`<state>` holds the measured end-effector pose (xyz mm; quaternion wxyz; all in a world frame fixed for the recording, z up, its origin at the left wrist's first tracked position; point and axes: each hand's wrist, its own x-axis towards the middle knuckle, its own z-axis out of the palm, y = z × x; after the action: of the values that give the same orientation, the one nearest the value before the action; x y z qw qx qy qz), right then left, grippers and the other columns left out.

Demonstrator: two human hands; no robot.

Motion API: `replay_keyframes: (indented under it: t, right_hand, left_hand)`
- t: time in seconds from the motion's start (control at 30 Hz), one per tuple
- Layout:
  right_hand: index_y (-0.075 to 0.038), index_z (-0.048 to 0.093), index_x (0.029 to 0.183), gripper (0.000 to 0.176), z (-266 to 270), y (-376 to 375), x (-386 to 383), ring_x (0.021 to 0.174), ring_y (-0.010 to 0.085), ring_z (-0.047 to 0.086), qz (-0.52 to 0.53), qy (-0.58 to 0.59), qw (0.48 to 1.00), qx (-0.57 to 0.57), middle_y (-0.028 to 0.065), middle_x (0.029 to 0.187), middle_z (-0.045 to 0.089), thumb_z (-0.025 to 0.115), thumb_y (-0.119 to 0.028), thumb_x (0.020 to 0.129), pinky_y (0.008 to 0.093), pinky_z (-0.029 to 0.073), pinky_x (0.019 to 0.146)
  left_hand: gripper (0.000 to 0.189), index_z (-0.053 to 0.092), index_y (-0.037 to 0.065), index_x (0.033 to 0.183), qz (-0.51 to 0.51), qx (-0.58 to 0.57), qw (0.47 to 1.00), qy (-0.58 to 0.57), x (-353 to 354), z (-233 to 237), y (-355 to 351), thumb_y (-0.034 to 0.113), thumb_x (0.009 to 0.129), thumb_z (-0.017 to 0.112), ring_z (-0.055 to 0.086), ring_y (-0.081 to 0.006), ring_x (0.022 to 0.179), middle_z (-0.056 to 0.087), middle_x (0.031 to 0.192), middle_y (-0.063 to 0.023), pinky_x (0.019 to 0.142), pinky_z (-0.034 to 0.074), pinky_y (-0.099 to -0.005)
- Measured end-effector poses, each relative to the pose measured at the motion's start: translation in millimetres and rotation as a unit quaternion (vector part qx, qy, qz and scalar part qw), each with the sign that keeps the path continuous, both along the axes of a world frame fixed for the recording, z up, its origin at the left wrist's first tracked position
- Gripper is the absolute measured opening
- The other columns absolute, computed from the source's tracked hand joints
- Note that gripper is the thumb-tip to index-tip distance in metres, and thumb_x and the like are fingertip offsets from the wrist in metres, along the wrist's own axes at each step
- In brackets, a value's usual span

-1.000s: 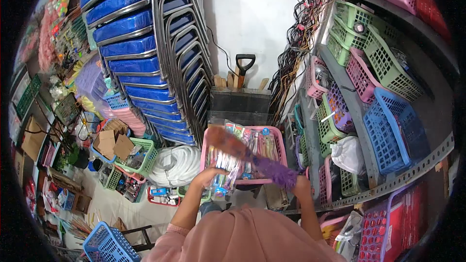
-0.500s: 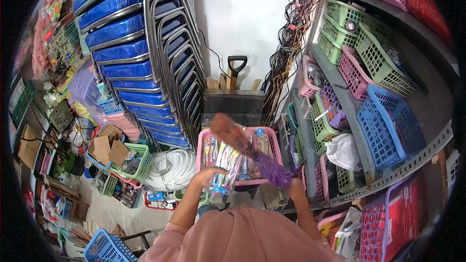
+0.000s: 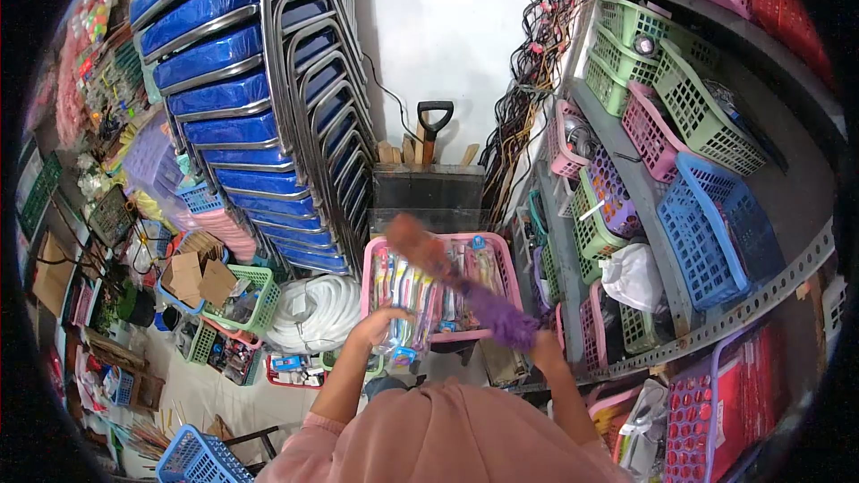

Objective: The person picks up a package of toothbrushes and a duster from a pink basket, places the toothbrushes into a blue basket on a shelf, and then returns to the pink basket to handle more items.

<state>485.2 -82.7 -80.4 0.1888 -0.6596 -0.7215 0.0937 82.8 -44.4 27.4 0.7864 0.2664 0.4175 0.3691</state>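
My left hand [image 3: 385, 322] is closed on the edge of a clear pack of toothbrushes [image 3: 419, 311], with slim coloured handles showing through the plastic. The pack is held over the near left part of a pink basket [image 3: 512, 291], where more packs stand in a row. In my right hand [image 3: 545, 349] is a fluffy duster [image 3: 497, 311], purple near the hand and orange-brown at the far end. Its fluffy length slants across the basket above the packs and is smeared by motion. The fingers of my right hand are partly hidden by the purple fluff.
Stacked blue chairs [image 3: 242, 130] rise on the left. Shelves with plastic baskets [image 3: 702, 233] run along the right. A coil of white hose [image 3: 313, 313] lies left of the pink basket. A black-handled tool [image 3: 435, 121] stands behind by the wall.
The duster's far end has shifted slightly down and is still over the basket. The toothbrush pack has tilted a little in my left hand, which has moved slightly left.
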Motion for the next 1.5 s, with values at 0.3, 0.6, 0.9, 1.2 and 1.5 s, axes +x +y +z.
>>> replay_keyframes:
  t: [0.3, 0.6, 0.9, 1.2, 1.5]
  right_hand:
    - [-0.002, 0.064, 0.086, 0.024, 112.1, -26.3, -41.5, 0.083, 0.0407, 0.058, 0.038, -0.044, 0.985, -0.164, 0.0238, 0.083, 0.061, 0.063, -0.020, 0.071, 0.0462, 0.046, 0.073]
    - [0.000, 0.064, 0.086, 0.022, 65.4, -21.6, -29.3, 0.085, 0.0406, 0.058, 0.007, 0.007, 0.980, -0.197, 0.0247, 0.083, 0.061, 0.065, -0.016, 0.070, 0.0468, 0.046, 0.075]
    - [0.000, 0.064, 0.087, 0.023, 128.5, -32.7, -48.5, 0.086, 0.0409, 0.058, -0.016, 0.021, 0.975, -0.220, 0.0256, 0.086, 0.061, 0.064, -0.016, 0.072, 0.0464, 0.046, 0.075]
    - [-0.001, 0.064, 0.084, 0.022, 102.4, -35.6, -37.6, 0.081, 0.0407, 0.059, 0.029, -0.033, 0.980, -0.195, 0.0244, 0.081, 0.061, 0.063, -0.018, 0.071, 0.0470, 0.046, 0.073]
    - [-0.001, 0.065, 0.084, 0.021, 40.8, -40.4, -16.0, 0.080, 0.0403, 0.060, 0.039, 0.010, 0.980, -0.197, 0.0242, 0.081, 0.061, 0.062, -0.019, 0.073, 0.0455, 0.046, 0.068]
  left_hand:
    - [0.039, 0.056, 0.000, 0.107, 0.198, 0.115, 0.934, -0.274, -4.1, -44.5, 15.3, 0.028, 0.081, 0.048, 0.056, -0.0248, 0.098, 0.058, 0.110, -0.0127, 0.088, 0.043, -0.0399]
    - [0.046, 0.055, 0.006, 0.111, 0.104, 0.097, 0.913, -0.382, 4.2, -17.3, 14.2, 0.045, 0.089, 0.044, 0.061, -0.0283, 0.091, 0.061, 0.101, -0.0138, 0.085, 0.048, -0.0409]
    - [0.042, 0.046, 0.001, 0.122, 0.189, 0.061, 0.927, -0.319, 12.0, -39.0, 16.4, 0.029, 0.091, 0.042, 0.059, -0.0251, 0.098, 0.057, 0.114, -0.0142, 0.081, 0.050, -0.0383]
    - [0.040, 0.054, 0.005, 0.112, 0.194, 0.059, 0.945, -0.255, 24.1, -29.1, 19.8, 0.037, 0.090, 0.044, 0.063, -0.0250, 0.084, 0.063, 0.099, -0.0117, 0.077, 0.051, -0.0392]
    - [0.038, 0.053, 0.004, 0.116, 0.194, 0.066, 0.941, -0.271, 22.1, -53.9, 37.5, 0.030, 0.092, 0.040, 0.059, -0.0249, 0.091, 0.060, 0.104, -0.0121, 0.082, 0.048, -0.0365]
